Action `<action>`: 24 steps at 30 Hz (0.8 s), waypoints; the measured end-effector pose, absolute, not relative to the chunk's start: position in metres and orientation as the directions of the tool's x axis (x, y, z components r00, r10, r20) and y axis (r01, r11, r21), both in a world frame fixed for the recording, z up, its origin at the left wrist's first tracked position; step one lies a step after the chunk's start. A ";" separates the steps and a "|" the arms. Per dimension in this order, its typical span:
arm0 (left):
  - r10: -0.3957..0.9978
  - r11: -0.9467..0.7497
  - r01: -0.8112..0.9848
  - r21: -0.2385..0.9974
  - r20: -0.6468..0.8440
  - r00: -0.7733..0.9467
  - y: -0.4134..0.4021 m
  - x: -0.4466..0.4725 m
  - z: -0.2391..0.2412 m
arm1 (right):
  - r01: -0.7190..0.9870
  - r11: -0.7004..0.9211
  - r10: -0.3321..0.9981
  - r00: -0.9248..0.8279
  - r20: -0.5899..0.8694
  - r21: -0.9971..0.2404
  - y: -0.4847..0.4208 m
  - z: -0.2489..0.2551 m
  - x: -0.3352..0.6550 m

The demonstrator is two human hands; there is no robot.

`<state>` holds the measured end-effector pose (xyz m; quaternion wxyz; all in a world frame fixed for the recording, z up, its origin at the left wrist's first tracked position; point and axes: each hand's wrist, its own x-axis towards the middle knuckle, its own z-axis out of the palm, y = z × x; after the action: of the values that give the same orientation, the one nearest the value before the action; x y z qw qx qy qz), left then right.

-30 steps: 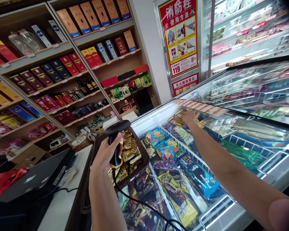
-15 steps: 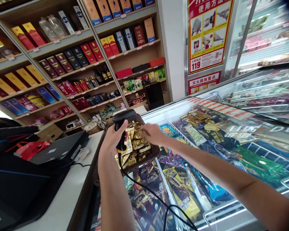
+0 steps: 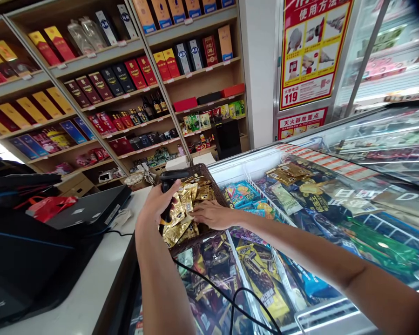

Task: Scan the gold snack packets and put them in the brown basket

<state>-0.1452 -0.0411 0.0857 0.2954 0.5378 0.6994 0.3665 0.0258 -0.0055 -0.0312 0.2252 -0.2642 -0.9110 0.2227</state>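
Note:
My left hand [image 3: 156,203] grips a black barcode scanner [image 3: 169,182], whose black cord [image 3: 226,302] trails down toward me. The scanner hangs over a dark woven basket [image 3: 214,186] filled with several gold snack packets [image 3: 185,207]. My right hand [image 3: 211,215] rests on the packets in the basket, fingers stretched out flat and touching one. The basket sits on the glass lid of a chest freezer [image 3: 300,260], at its near left corner next to the white counter [image 3: 91,288].
A black register screen [image 3: 31,260] and a red bag [image 3: 47,207] stand on the counter at left. Shelves of boxed liquor [image 3: 125,74] line the back wall. The freezer holds ice-cream packs under glass. A red fire-safety poster [image 3: 312,51] hangs beyond.
My right hand has drawn back from the far side of the freezer lid to the basket and now lies on the packets. The scanner has lowered toward the basket.

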 end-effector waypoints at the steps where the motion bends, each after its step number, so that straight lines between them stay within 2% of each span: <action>1: 0.970 0.143 0.525 0.839 -0.013 -0.245 -0.043 -0.146 0.087 | 0.366 0.706 0.634 -0.707 0.312 -0.606 -0.003 -0.030 0.026; 3: 0.974 0.114 0.494 0.862 0.001 -0.225 -0.045 -0.146 0.090 | 0.353 0.563 0.775 -0.540 0.329 -0.747 0.003 -0.026 0.031; 5: 0.980 0.093 0.461 0.883 0.001 -0.199 -0.048 -0.145 0.093 | 0.384 0.422 0.898 -0.306 0.318 -0.822 0.013 -0.022 0.041; 7: 0.984 0.089 0.436 0.895 -0.011 -0.179 -0.048 -0.142 0.095 | 0.453 0.327 0.942 -0.089 0.323 -0.830 0.024 -0.019 0.055; 9: 0.987 0.087 0.419 0.904 -0.020 -0.161 -0.049 -0.139 0.096 | 0.533 0.286 0.930 0.046 0.365 -0.797 0.037 -0.018 0.070; 13: 0.994 0.062 0.379 0.923 -0.021 -0.111 -0.050 -0.128 0.098 | 0.654 0.257 0.880 0.146 0.452 -0.711 0.060 -0.021 0.095; 16: 0.999 0.029 0.359 0.933 -0.011 -0.052 -0.051 -0.115 0.098 | 0.628 0.235 0.868 0.208 0.451 -0.742 0.071 -0.020 0.108; 20: 0.999 0.009 0.354 0.935 -0.025 0.040 -0.052 -0.101 0.096 | 0.477 0.196 0.882 0.296 0.367 -0.857 0.076 -0.015 0.116; 24: 0.997 -0.001 0.370 0.929 -0.026 0.068 -0.053 -0.098 0.095 | 0.232 0.236 0.913 0.278 0.297 -0.944 0.076 -0.011 0.116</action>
<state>-0.0979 -0.0527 0.0950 0.4175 0.5997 0.5702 0.3755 0.1157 0.0765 -0.0114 0.5850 -0.5449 -0.5254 0.2914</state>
